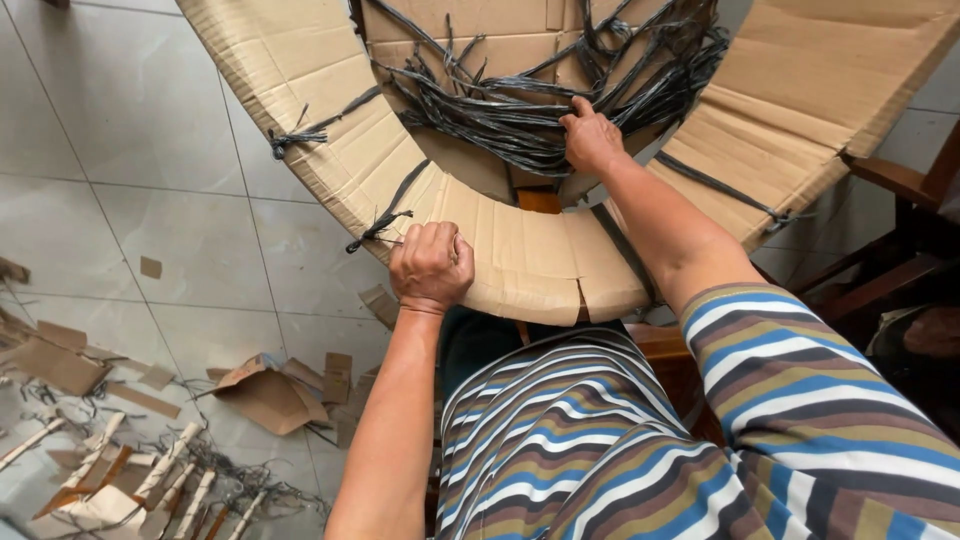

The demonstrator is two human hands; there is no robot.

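The large curved ring of brown corrugated cardboard (520, 262) has a matt, dry paper surface, creased in ribs along its bend and ragged at the cut edges. The bundle of dark grey flat plastic strapping (520, 120) lying across its middle has a dull, slightly streaked sheen and frayed ends, and short ties of the same strapping are knotted through the cardboard. The pale grey tiled floor (130, 160) is smooth and glossy, the torn brown cardboard scraps (270, 395) on it are matt and rough-edged, and the dark brown wooden chair frame (900, 190) shows a smooth, lightly polished finish.
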